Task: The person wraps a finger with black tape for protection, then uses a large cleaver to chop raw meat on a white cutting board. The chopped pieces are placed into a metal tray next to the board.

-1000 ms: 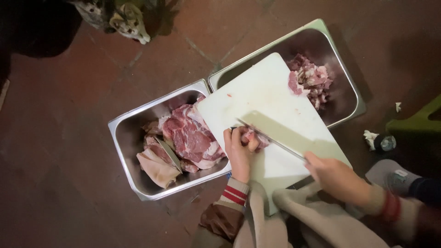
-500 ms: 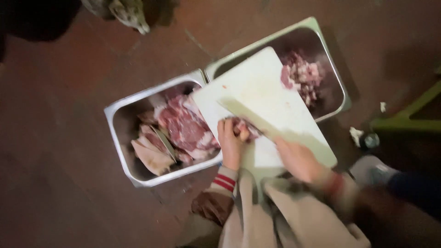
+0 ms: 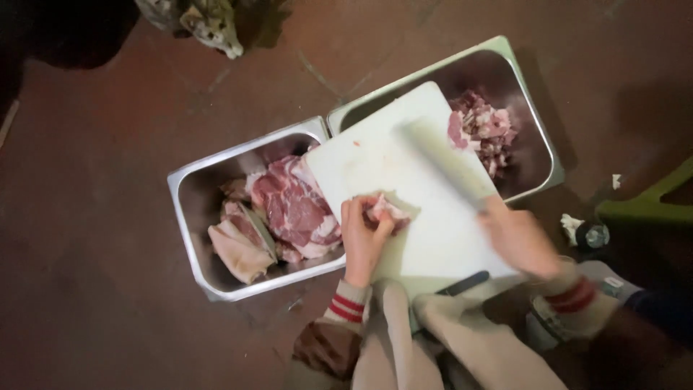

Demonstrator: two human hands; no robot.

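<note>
The left hand (image 3: 364,238) reaches forward from a cuff striped red and white, palm down, fingers curled over a small piece of raw meat (image 3: 388,213) and pressing it flat; its grip is closed on that piece, thumb side toward the person. The right hand (image 3: 518,238) comes in from the right, wrist bent, its grip wrapped around the handle of a knife (image 3: 442,162) whose broad blade runs up and to the left across the board, blurred by motion. The blade's edge sits above and to the right of the held piece; whether it touches the board cannot be told.

The piece of raw meat is pink with pale fat streaks, irregular and flattish, lying near the middle of a white cutting board (image 3: 375,155). The board rests tilted across two steel trays on the dark reddish floor (image 3: 94,217). The left tray (image 3: 189,217) holds large slabs of red, marbled meat (image 3: 292,206) with pale rind pieces beside them. The right tray (image 3: 538,144) holds a heap of small cut chunks (image 3: 485,130), partly behind the board's upper right edge.
</note>
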